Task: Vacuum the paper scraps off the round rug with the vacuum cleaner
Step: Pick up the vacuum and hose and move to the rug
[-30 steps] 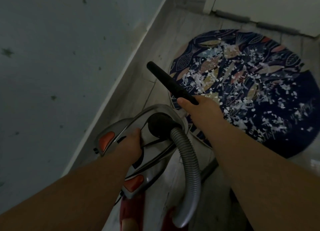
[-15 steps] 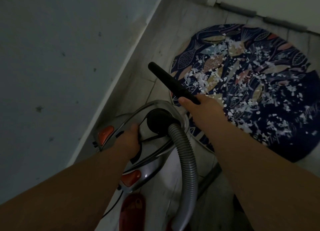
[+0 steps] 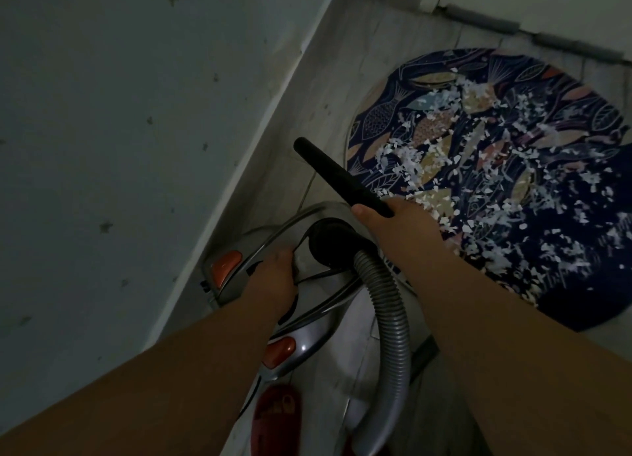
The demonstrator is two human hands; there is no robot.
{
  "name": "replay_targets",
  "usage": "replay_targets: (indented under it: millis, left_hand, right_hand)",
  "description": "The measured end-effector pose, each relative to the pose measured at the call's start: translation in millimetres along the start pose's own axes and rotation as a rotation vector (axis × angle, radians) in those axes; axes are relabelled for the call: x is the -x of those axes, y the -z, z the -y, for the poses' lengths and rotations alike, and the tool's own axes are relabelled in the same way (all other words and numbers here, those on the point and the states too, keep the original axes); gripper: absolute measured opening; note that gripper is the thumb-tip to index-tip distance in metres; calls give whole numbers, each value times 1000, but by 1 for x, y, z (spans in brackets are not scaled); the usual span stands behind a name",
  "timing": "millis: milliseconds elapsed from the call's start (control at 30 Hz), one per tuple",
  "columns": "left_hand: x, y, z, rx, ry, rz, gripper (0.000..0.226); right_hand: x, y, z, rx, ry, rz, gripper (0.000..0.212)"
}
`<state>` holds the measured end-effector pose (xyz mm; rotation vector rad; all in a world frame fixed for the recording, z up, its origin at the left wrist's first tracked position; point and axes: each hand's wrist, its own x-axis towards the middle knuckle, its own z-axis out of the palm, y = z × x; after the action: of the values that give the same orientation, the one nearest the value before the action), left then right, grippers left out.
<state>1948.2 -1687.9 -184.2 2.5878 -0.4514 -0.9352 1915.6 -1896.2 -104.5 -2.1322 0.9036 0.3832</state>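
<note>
While torn white paper scraps litter the patterned round rug, both grips hold the vacuum cleaner.
Right grip wraps the smooth black tube; left grip curls round the glossy silver body's handle, just beside the rug on the pale floor; ribbed grey hose attached.

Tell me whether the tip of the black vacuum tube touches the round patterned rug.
Apart. The head view shows the black vacuum tube ending over the grey floor, with a strip of floor between its tip and the round patterned rug.
</note>
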Motion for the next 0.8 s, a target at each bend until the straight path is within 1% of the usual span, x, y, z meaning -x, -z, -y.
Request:
replay_targets:
  millis: [100,167,233,300,400,500,633,733,800]
  left_hand:
    - [3,3,3,84,-41,-2,61]
    - [9,11,4,162,-17,-3,55]
    - [14,16,9,205,52,-7,49]
    - [17,21,17,156,153,-3,47]
    - [18,25,38,188,256,-57,44]
    - [20,22,57,261,264,-78,51]
    - [11,16,78,324,265,-96,54]
    - [-2,11,87,343,271,-59,54]
    - [-11,6,92,345,290,-15,59]
  right_hand:
    - [5,-1,3,1,14,-3,46]
    - [9,-2,5,-4,27,-6,49]
    - [11,-3,10,-4,33,-5,53]
    - [10,-8,16,23,50,0,57]
    - [6,-16,30,123,103,17,58]
    - [0,-30,47,240,171,45,59]
    - [-7,-58,62,453,278,5,60]
    - [-13,-69,68,540,301,1,61]
    - [-18,-74,70,577,297,-8,61]
